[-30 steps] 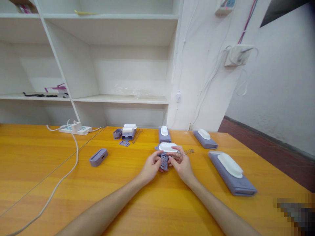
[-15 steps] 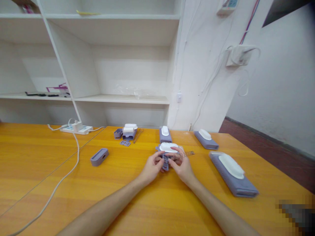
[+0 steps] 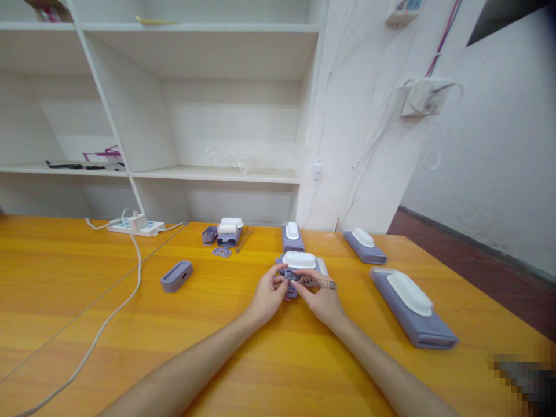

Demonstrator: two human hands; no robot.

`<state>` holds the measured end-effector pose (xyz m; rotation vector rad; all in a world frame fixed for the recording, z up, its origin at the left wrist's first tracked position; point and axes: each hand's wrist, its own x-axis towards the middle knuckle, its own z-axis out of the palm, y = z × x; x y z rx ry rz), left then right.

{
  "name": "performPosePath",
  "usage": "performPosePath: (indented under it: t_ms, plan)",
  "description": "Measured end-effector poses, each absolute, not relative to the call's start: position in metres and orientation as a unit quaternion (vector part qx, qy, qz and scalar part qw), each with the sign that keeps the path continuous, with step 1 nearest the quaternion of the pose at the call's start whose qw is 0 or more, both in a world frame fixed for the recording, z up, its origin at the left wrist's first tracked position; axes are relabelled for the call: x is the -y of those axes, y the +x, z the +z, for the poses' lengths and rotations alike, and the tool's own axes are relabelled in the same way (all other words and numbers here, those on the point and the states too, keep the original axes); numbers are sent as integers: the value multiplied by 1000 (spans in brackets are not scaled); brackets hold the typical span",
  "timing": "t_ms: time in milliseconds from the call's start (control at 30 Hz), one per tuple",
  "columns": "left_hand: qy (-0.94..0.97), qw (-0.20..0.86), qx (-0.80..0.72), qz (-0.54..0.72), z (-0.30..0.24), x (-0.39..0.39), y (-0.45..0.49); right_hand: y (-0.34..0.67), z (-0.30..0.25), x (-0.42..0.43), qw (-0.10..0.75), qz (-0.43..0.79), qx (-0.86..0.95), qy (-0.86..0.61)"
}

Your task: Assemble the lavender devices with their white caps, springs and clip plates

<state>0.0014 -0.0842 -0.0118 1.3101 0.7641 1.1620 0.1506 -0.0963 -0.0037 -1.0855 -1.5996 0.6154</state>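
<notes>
My left hand is closed on a small purple-grey slotted plate, just in front of a white-topped purple-grey case. My right hand pinches the near end of a coil spring against that plate. The spring stretches to the right over the back of my right fingers. Whether its end is hooked into the plate cannot be made out, since the fingertips cover it. Behind both hands, the case lies on the wooden table.
Similar cases stand at the back, back right and right. To the left lie a purple-grey cover, another slotted plate and a second spring. A white cable runs from a power strip.
The spring's free end has dropped and now lies lower, across my right hand. The right fingers have shifted slightly, while the left hand stays at the plate.
</notes>
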Motion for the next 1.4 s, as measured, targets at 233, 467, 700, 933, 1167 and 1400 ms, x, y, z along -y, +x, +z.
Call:
performPosePath:
  t_ms: [233,467,700,933,1167,1400]
  plan:
    - [516,623,-305,502,-5,87,0,150,-6,96,555,251,661,-439]
    - [503,635,-295,507,-4,87,1,153,-10,94,563,239,668,-424]
    - [506,614,-329,509,-5,86,0,152,-9,96,558,196,685,-425]
    - [504,609,-330,516,-5,87,0,153,-9,96,540,151,704,-436]
    - [501,620,-327,508,1,89,0,152,-10,97,544,179,689,-444]
    - [501,624,-318,509,-1,88,-1,151,-10,96,549,201,675,-450]
